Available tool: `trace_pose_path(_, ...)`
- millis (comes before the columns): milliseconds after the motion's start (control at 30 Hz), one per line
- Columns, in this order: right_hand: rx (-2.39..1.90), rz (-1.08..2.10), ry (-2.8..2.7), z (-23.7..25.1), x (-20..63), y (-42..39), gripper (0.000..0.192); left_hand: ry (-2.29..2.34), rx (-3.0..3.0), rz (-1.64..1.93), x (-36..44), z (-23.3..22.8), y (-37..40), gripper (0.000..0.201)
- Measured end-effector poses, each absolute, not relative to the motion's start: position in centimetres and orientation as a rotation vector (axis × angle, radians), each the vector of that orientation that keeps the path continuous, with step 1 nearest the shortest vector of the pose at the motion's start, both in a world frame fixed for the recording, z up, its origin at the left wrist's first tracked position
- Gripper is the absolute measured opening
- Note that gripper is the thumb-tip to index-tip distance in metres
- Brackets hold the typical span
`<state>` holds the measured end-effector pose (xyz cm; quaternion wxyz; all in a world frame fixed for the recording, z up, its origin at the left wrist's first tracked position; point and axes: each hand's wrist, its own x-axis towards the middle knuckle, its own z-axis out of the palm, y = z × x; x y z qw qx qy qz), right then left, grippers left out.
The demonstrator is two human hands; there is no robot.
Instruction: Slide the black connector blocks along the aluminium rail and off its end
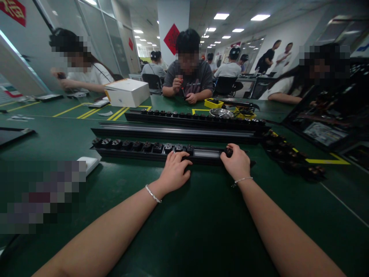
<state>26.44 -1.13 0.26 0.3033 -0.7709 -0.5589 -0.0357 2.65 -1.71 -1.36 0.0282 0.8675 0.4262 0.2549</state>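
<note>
Fig.: near socket rail (150, 148) lies across green tabletop (201, 215), w/ two more rails beyond. Left hand (174, 171) rests flat, fingers spread, on rail centre. Right hand (238, 161) is closed on black socket module (228, 151) at the row's right end. Step judged: seating modules; next calls for aligned push.

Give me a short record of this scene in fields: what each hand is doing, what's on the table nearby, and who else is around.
left hand: rests flat on the nearest black rail, fingers over its sockets
right hand: at the rail's right part, fingers curled on a small black piece; grip not clear
rail contents: row of black sockets along the left part, bare metal gap between the hands
behind: two more long black rails
table: green mat
other items: white box, yellow tray
people: several seated across the table
</note>
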Motion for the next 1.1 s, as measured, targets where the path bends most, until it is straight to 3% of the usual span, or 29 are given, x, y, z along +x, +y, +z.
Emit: trace_pose_path(1100,-2.08,-0.167,-1.441,0.28,27.4,-1.47,0.04,1.323,2.688,0.77,2.62,-1.42,-1.62,0.026)
